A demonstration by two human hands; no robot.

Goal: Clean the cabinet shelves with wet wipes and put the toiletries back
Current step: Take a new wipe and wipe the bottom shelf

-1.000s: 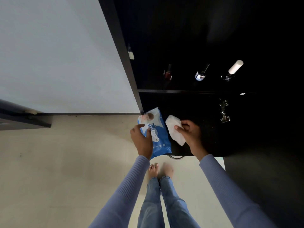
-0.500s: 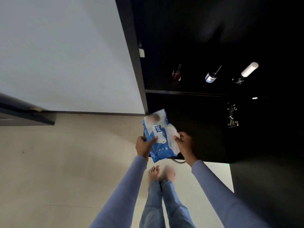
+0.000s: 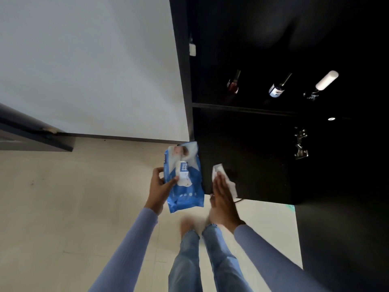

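Wet-wipe pack (image 3: 184, 178), blue with white flap, sits just left of frame centre, held upright in the air over the pale floor (image 3: 63, 207). Upper left of frame: white wall (image 3: 84, 60); dark ledge (image 3: 35, 133) at the left edge.

Left hand (image 3: 161, 187): fingers curled round the pack's left edge, thumb pressed on its front near the flap. Firm hold.

Right hand (image 3: 222, 197), just right of the pack: fingers straight and together, palm flat on 1 white wipe (image 3: 219, 170). Wipe lies spread on the lower shelf (image 3: 252, 175) of the dark cabinet (image 3: 181, 70), near the shelf's front edge; its corners show beyond the fingertips and to the right of the hand.

Upper right of frame, upper shelf (image 3: 242, 106): 3 toiletries in a row, well apart from the hands. Small reddish bottle (image 3: 233, 86), dark bottle with white label (image 3: 276, 90), dark bottle with long white cap (image 3: 326, 80). All 3 appear tilted in this wide view.

Right of centre: metal hinge (image 3: 301, 144) on the cabinet interior.

Bottom centre: jeans (image 3: 189, 260), bare feet blurred.
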